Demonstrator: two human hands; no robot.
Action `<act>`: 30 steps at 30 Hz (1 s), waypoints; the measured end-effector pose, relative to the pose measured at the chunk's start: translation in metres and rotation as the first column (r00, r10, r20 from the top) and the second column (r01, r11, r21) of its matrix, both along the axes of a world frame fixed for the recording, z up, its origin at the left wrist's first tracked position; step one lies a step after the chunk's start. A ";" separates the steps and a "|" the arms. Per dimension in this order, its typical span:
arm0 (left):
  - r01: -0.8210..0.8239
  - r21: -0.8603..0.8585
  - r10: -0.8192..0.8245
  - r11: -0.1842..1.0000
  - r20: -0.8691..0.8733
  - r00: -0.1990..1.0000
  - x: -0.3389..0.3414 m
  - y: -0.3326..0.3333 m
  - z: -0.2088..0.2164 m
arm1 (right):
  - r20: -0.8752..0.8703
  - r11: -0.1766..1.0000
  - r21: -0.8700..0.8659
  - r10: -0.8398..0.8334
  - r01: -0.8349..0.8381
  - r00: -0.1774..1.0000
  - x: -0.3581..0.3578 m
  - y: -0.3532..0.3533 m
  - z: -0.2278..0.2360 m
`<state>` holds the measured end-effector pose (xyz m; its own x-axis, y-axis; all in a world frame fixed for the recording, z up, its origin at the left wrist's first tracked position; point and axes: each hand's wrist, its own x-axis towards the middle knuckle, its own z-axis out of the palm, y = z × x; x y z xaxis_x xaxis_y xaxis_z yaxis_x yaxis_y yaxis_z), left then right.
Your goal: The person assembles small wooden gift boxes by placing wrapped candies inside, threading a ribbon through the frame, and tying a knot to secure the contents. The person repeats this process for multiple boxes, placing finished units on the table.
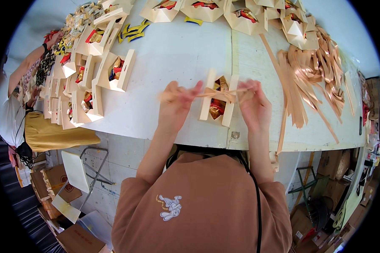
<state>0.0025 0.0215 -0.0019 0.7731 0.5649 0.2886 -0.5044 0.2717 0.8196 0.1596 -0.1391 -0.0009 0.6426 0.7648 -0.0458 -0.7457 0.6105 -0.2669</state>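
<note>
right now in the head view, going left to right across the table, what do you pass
co-worker's arm → rows of open cream boxes → left hand → box being tied with ribbon → right hand → pile of copper ribbon strips

The scene is lit brightly and evenly from above; the white surface [177, 55] is nearly washed out, and shadows are kept faint. Straight edges are bent toward the black circular rim, where detail is softened and slightly blurred
</note>
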 end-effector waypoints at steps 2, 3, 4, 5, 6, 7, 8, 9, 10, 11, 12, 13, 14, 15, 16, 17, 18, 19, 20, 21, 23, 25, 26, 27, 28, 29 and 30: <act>-0.074 -0.169 0.052 0.983 -0.132 0.990 -0.010 -0.004 -0.021 | -0.013 0.997 0.075 -0.028 0.029 1.000 0.006 -0.020 -0.034; -0.125 -0.250 0.074 0.960 -0.201 0.977 -0.015 -0.007 -0.027 | 0.134 0.999 -0.017 -0.044 0.047 0.990 0.002 -0.024 -0.036; -0.179 -0.325 0.090 0.929 -0.270 0.959 -0.019 -0.010 -0.033 | 0.280 0.992 -0.105 -0.045 0.077 0.959 -0.002 -0.029 -0.038; -0.236 -0.394 0.098 0.888 -0.340 0.935 -0.022 -0.011 -0.039 | 0.342 0.948 -0.288 -0.030 0.136 0.939 -0.011 -0.031 -0.041; -0.215 -0.238 0.104 0.947 -0.406 0.908 -0.020 -0.015 -0.039 | 0.399 0.867 -0.456 -0.005 0.203 0.917 -0.031 -0.022 -0.024; -0.176 -0.081 0.119 0.981 -0.467 0.876 -0.015 -0.020 -0.036 | 0.449 0.750 -0.601 0.033 0.275 0.893 -0.047 -0.016 -0.014; -0.121 0.076 0.143 0.990 -0.521 0.842 -0.010 -0.023 -0.032 | 0.632 0.721 -0.587 0.122 0.370 0.765 -0.053 -0.015 -0.016; -0.073 0.206 0.169 0.976 -0.495 0.852 -0.006 -0.024 -0.027 | 0.698 0.700 -0.579 0.159 0.419 0.698 -0.057 -0.014 -0.017; -0.029 0.333 0.191 0.943 -0.467 0.864 -0.002 -0.025 -0.022 | 0.755 0.680 -0.565 0.198 0.467 0.625 -0.061 -0.013 -0.018; 0.013 0.454 0.209 0.891 -0.435 0.876 0.000 -0.026 -0.019 | 0.803 0.661 -0.546 0.239 0.514 0.546 -0.062 -0.012 -0.019; 0.056 0.403 0.149 0.914 -0.459 0.876 -0.001 -0.028 -0.017 | 0.847 0.632 -0.523 0.308 0.572 0.433 -0.060 -0.012 -0.020; 0.061 0.367 0.123 0.928 -0.457 0.881 -0.002 -0.031 -0.014 | 0.868 0.636 -0.493 0.315 0.594 0.383 -0.060 -0.012 -0.019; 0.067 0.331 0.097 0.941 -0.454 0.886 -0.003 -0.035 -0.010 | 0.887 0.640 -0.462 0.322 0.614 0.332 -0.060 -0.011 -0.017; 0.076 0.292 0.068 0.953 -0.452 0.890 -0.003 -0.039 -0.008 | 0.901 0.642 -0.433 0.330 0.633 0.282 -0.062 -0.011 -0.015; 0.081 0.261 0.043 0.962 -0.439 0.898 -0.002 -0.043 -0.008 | 0.907 0.636 -0.418 0.331 0.649 0.261 -0.064 -0.011 -0.017; 0.097 0.343 0.074 0.934 -0.455 0.887 -0.002 -0.044 -0.007 | 0.912 0.631 -0.403 0.332 0.663 0.239 -0.066 -0.010 -0.019; 0.112 0.421 0.110 0.900 -0.468 0.877 -0.003 -0.044 -0.007 | 0.917 0.627 -0.387 0.335 0.676 0.215 -0.067 -0.009 -0.021; 0.128 0.496 0.146 0.859 -0.477 0.867 -0.004 -0.045 -0.007 | 0.920 0.622 -0.379 0.331 0.685 0.209 -0.069 -0.008 -0.021; 0.122 0.546 0.173 0.829 -0.457 0.872 -0.005 -0.045 -0.009 | 0.923 0.616 -0.371 0.327 0.695 0.203 -0.070 -0.007 -0.021; 0.112 0.595 0.202 0.796 -0.436 0.877 -0.005 -0.047 -0.012 | 0.926 0.613 -0.362 0.323 0.702 0.196 -0.071 -0.006 -0.021; 0.093 0.647 0.239 0.757 -0.406 0.882 -0.006 -0.047 -0.015 | 0.916 0.613 -0.378 0.358 0.694 0.183 -0.070 -0.005 -0.017; 0.078 0.654 0.251 0.753 -0.395 0.884 -0.004 -0.046 -0.016 | 0.911 0.610 -0.383 0.374 0.694 0.175 -0.068 -0.003 -0.017; 0.089 0.589 0.214 0.803 -0.425 0.880 -0.004 -0.045 -0.015 | 0.912 0.610 -0.379 0.371 0.695 0.172 -0.067 -0.002 -0.018; 0.098 0.519 0.175 0.849 -0.452 0.875 -0.004 -0.045 -0.008 | 0.913 0.611 -0.377 0.371 0.696 0.169 -0.066 -0.001 -0.018; 0.106 0.445 0.134 0.889 -0.476 0.869 -0.004 -0.045 -0.002 | 0.920 0.641 -0.351 0.371 0.682 0.125 -0.064 -0.002 -0.019; 0.122 0.467 0.150 0.876 -0.504 0.850 -0.004 -0.043 0.001 | 0.926 0.670 -0.326 0.369 0.666 0.083 -0.061 -0.005 -0.018; 0.135 0.488 0.170 0.862 -0.530 0.830 -0.005 -0.041 0.004 | 0.930 0.701 -0.302 0.366 0.646 0.038 -0.058 -0.007 -0.015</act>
<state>-0.0021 -0.0198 0.0023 0.8742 0.4811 0.0657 0.0607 -0.2426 0.9682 0.1018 -0.1461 -0.0161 0.5532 0.7432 0.3763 0.5698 -0.0080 -0.8218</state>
